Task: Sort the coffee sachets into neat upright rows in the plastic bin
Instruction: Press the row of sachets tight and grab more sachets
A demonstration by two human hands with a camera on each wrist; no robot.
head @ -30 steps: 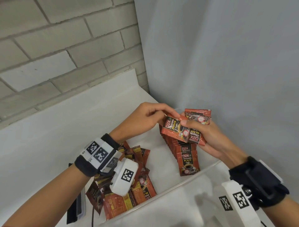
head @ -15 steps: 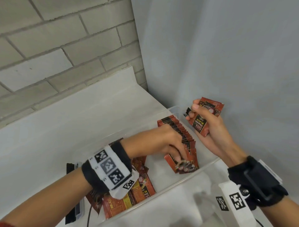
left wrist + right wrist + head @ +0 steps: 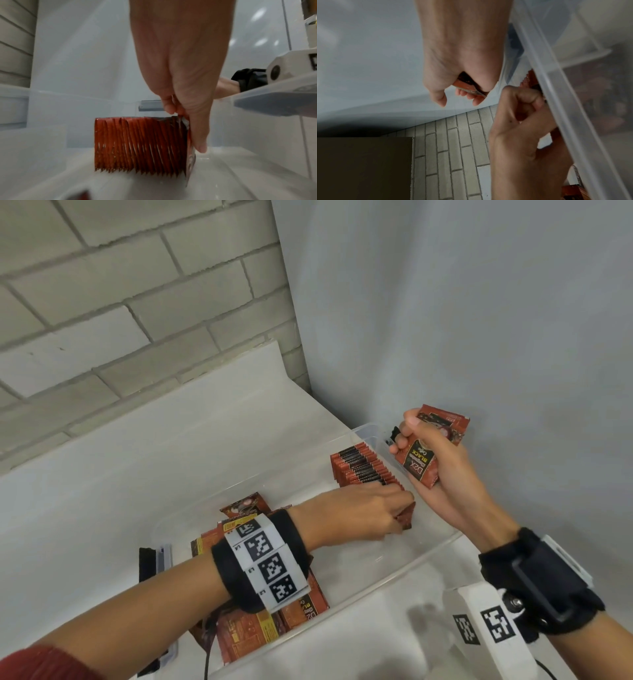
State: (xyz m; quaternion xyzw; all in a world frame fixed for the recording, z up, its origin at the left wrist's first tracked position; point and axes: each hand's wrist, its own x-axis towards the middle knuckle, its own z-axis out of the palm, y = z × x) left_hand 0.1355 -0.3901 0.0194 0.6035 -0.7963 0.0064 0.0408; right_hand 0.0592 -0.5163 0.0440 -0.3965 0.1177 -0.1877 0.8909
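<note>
A clear plastic bin (image 3: pixel 404 571) sits in the corner on a white counter. Inside it, a row of upright red coffee sachets (image 3: pixel 364 469) (image 3: pixel 137 146) runs toward the far right corner. My left hand (image 3: pixel 363 513) (image 3: pixel 181 121) is down in the bin at the near end of that row, pinching one sachet (image 3: pixel 406 515) (image 3: pixel 189 159) against it. My right hand (image 3: pixel 438 470) (image 3: pixel 460 86) hovers above the bin's right rim, gripping a small stack of sachets (image 3: pixel 424 453). A loose pile of sachets (image 3: pixel 253 621) lies in the bin's left part, partly hidden by my left wrist.
A grey brick wall (image 3: pixel 137 302) stands behind the counter and a plain grey wall (image 3: pixel 479 320) to the right. A black and grey flat object (image 3: pixel 154 563) lies on the counter left of the bin. The bin floor between row and pile is bare.
My left hand took one sachet from the right hand's stack, went down into the bin and set it against the row's near end. The right hand lifted away to the right with the remaining stack.
</note>
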